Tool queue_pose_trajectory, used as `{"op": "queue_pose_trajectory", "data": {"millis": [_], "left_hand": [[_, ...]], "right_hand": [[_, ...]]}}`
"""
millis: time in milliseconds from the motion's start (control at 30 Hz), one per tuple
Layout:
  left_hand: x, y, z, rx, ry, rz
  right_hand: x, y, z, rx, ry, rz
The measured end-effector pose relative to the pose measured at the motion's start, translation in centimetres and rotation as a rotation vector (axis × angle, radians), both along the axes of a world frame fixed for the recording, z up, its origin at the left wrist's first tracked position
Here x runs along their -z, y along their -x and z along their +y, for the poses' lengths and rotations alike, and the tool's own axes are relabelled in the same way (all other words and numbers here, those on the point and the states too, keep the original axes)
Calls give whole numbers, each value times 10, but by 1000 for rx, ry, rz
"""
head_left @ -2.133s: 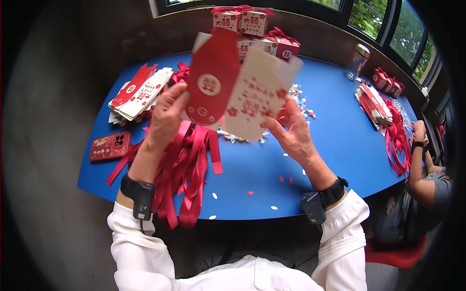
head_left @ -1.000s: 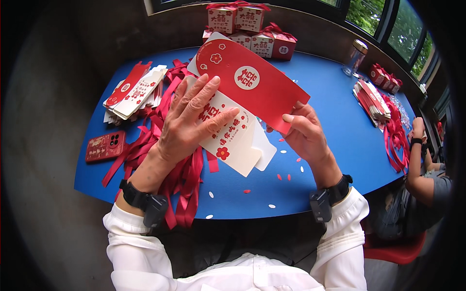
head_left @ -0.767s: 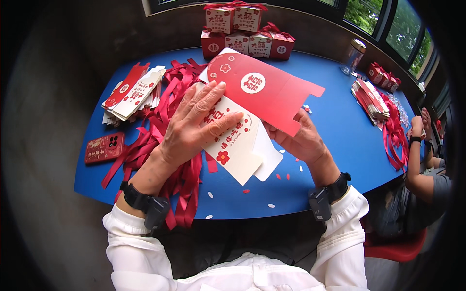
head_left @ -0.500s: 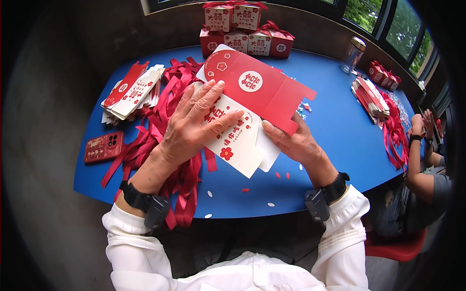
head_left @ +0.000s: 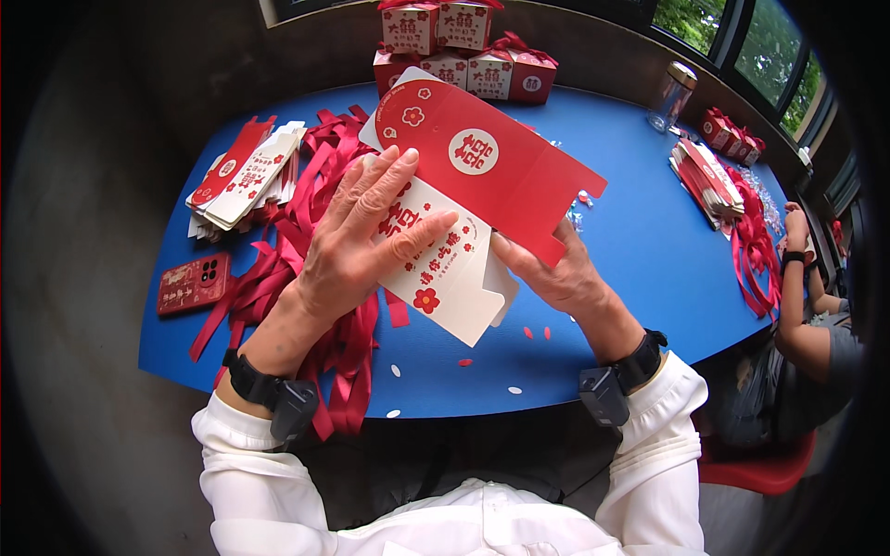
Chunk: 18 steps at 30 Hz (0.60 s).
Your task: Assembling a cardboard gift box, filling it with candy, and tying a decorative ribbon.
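Observation:
A partly unfolded candy-box blank (head_left: 528,176), with a red panel bearing a white disc and flowers, is tilted above the table. Its white printed panel (head_left: 450,278) angles down toward me. My left hand (head_left: 357,232) lies over the left part of this panel, fingers stretched out and thumb spread across the print. At the lower right corner, my right hand (head_left: 565,273) grips the blank; its thumb is at the panel's edge and the other fingers are partly hidden behind the red card.
Dark red ribbons (head_left: 343,371) spread beside a stack of flat blanks (head_left: 246,176) and a red phone (head_left: 193,284). Finished boxes (head_left: 464,69) are piled at the back. A bottle (head_left: 672,97) and another blank stack (head_left: 706,181) stand right, near another person's arm (head_left: 794,287).
The blank has shifted slightly left, and the white panel's lower end has opened out a little, showing a notched flap. Both hands stay on the card in nearly the same pose.

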<state>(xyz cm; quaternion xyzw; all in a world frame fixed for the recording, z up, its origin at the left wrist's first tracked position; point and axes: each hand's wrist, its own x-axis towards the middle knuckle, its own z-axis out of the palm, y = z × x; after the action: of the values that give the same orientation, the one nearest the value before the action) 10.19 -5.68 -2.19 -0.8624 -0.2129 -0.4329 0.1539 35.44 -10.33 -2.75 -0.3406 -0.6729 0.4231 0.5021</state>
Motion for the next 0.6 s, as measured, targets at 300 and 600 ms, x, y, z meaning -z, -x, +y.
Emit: {"op": "queue_pose_trajectory", "data": {"millis": [300,600], "left_hand": [[-2,-16,-14,6,-28,116],[4,-6,-14,-54,-41,163]], "right_hand": [[21,5,0,63,24,101],[-12,-7,-5,103,-597,-454]]}}
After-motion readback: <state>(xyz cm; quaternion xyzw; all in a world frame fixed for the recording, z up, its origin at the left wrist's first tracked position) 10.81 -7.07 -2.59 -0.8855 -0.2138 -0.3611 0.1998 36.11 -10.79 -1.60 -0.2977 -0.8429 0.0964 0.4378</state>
